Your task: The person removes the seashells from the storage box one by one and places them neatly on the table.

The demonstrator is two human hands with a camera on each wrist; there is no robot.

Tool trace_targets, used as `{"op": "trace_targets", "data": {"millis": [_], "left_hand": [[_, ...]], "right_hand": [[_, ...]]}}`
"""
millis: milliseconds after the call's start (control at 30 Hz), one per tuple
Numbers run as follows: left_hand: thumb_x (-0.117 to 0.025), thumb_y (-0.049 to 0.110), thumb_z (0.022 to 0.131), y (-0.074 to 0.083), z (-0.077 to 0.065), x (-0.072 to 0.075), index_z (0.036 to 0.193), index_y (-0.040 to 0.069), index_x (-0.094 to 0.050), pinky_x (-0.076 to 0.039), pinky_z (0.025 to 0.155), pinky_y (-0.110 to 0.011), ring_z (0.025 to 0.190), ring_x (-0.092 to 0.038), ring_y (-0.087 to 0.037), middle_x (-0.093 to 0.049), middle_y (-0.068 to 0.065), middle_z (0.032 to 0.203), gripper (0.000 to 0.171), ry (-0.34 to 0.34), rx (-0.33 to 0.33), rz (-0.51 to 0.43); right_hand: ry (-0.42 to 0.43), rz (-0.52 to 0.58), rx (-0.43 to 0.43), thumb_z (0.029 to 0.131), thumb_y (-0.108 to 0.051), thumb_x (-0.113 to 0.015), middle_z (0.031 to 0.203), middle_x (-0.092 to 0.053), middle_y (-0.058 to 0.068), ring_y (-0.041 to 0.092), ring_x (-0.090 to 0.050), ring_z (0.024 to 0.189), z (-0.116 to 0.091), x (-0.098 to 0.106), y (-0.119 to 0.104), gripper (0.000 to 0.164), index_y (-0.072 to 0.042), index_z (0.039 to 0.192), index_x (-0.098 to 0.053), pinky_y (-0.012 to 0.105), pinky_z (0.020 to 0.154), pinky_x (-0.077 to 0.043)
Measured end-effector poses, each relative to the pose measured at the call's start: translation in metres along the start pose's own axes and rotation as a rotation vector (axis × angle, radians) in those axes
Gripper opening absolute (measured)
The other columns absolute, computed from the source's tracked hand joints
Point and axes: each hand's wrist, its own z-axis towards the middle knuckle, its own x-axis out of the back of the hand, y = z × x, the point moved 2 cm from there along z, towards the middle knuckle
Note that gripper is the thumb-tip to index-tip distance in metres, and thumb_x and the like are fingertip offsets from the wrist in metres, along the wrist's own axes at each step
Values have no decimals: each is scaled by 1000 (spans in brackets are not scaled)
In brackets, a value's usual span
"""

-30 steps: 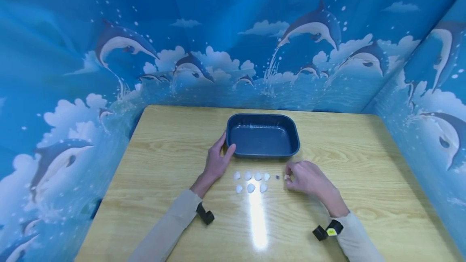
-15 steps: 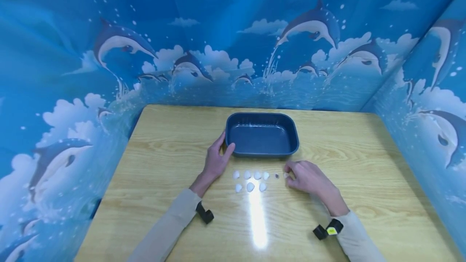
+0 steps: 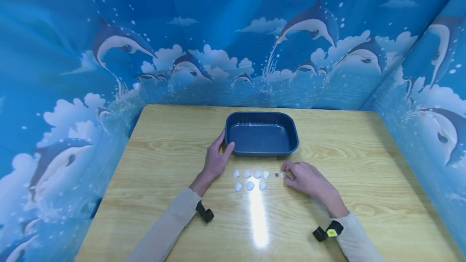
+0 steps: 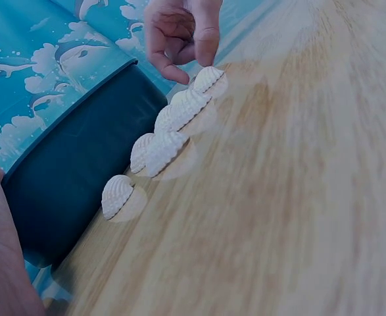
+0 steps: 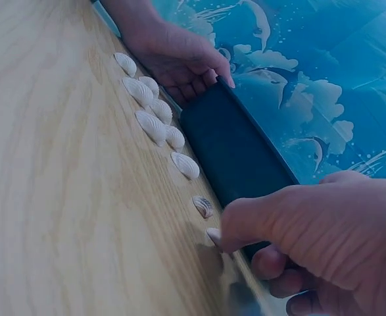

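My left hand (image 3: 215,161) holds the left front corner of a dark blue rectangular basin (image 3: 262,153), its thumb at the front and the other fingers along the left side. Nothing lies inside the basin. To its front right, my right hand (image 3: 303,177) pinches a small pale seashell (image 5: 214,237) between thumb and fingertips, low over the table. Just left of that shell lies a small dark-marked seashell (image 5: 202,207). Several white ribbed seashells (image 3: 250,186) lie further left in two rows in front of the basin; the left wrist view shows their ridges, as on this shell (image 4: 118,195).
Everything stands on a light wood-grain table (image 3: 174,132). A blue curtain with dolphins (image 3: 204,84) hangs behind the table and along its sides. A bright light reflection (image 3: 257,217) shows on the tabletop in front of the shells.
My right hand has shifted slightly left with the pale seashell, bringing it closer to the dark-marked one. The left hand and basin keep their place.
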Motion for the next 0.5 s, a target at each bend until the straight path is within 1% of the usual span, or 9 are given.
{"op": "trace_targets", "data": {"millis": [67, 133, 267, 333, 433, 500], "left_hand": [[-60, 22, 107, -1, 0, 0, 162, 7, -32, -28, 127, -39, 155, -31, -19, -33, -12, 168, 64, 1, -1, 1], [-60, 23, 107, -1, 1, 0, 162, 7, -32, -28, 127, -40, 155, -31, -20, -33, -12, 168, 63, 3, 0, 3], [-57, 26, 108, -2, 0, 3, 162, 6, -33, -29, 127, -40, 155, -31, -21, -34, -12, 168, 63, 11, 21, 13], [-55, 29, 109, -2, -1, 5, 163, 5, -32, -28, 128, -40, 156, -29, -21, -33, -12, 169, 62, 15, 35, 8], [-50, 35, 111, -2, -3, 10, 163, 8, -33, -26, 129, -41, 157, -27, -22, -31, -11, 170, 62, 36, 47, 2], [-48, 40, 111, -1, -8, 15, 164, 12, -33, -24, 129, -42, 158, -25, -21, -30, -10, 170, 62, 56, 57, 12]], "right_hand": [[32, 23, -18, 91, -12, -71, 63, -45, -12, 4, -39, 55, -2, 1, 1, 21, -7, 112, -72, 23, 50, -34], [87, 39, -34, 93, -12, -70, 65, -46, -11, 5, -40, 57, -5, 3, 2, 19, -8, 112, -72, 23, 50, -35], [241, 36, -39, 92, -8, -68, 75, -54, -7, 8, -46, 65, -10, 4, 6, 18, -6, 110, -72, 24, 54, -41], [312, 34, -40, 92, -7, -67, 82, -60, -2, 12, -52, 71, -12, 3, 8, 20, -4, 111, -72, 28, 58, -47], [390, 37, -49, 95, -11, -68, 102, -68, 10, 24, -64, 88, -15, 1, 10, 25, -1, 118, -70, 41, 75, -58], [413, 48, -58, 98, -17, -68, 119, -68, 17, 34, -65, 107, -18, -1, 11, 33, 0, 126, -67, 53, 91, -56]]}}
